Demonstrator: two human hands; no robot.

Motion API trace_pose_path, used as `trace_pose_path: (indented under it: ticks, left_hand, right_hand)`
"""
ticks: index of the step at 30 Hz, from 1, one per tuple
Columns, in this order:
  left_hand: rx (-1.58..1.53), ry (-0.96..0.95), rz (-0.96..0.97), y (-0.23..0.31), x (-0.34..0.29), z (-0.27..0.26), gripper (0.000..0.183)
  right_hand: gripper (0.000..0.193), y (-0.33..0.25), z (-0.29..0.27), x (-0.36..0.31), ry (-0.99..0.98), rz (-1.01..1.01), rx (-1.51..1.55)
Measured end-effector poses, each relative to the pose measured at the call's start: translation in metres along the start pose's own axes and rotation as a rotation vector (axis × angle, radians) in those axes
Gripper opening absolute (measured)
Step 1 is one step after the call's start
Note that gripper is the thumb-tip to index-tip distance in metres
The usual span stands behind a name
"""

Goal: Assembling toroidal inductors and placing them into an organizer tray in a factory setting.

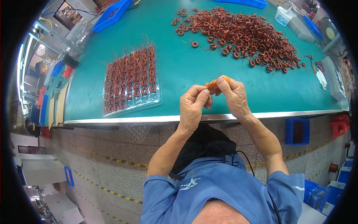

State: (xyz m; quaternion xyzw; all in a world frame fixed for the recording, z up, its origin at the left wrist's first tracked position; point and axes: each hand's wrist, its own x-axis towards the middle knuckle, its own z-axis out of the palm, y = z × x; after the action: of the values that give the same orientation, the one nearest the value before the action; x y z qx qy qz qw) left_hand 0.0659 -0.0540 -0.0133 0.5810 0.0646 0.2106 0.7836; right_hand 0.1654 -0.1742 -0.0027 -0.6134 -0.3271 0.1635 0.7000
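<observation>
My left hand (pixel 192 106) and my right hand (pixel 235 97) meet above the near edge of the green table (pixel 179 74). Both hands are closed in a pinch around a small copper-wire ring coil (pixel 212 89), its thin leads pointing up and right. Bright orange material shows at my fingertips; whether it is finger covers or a tool cannot be made out. My fingers hide most of the coil. To the left lies a clear plastic tray (pixel 159 98) with rows of similar coils, leads upright. A large heap of loose coils (pixel 238 33) spreads at the far right.
Blue bins (pixel 112 15) stand at the far edge. A white tub (pixel 284 15), a plier-like tool (pixel 312 64) and stacked clear trays (pixel 333 80) are on the right. A metal strip (pixel 149 119) edges the table. Below is a blue crate (pixel 297 131) on the floor.
</observation>
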Motion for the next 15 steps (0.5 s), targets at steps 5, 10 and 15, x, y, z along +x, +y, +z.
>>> trace_pose_path:
  ticks: [5,10,15]
  left_hand:
    - [-0.029,0.067,0.036,-0.003,-0.003,0.006,0.017]
    - [-0.027,0.087,0.062,-0.005,-0.004,0.004,0.016]
    - [0.031,0.2,0.071,0.001,-0.011,-0.025,0.02]
  right_hand:
    - [0.035,-0.002,0.002,-0.003,0.037,0.006,-0.021]
    - [0.034,-0.003,0.0,0.0,0.028,0.084,-0.034]
    - [0.035,-0.001,-0.006,0.0,0.056,0.13,-0.042]
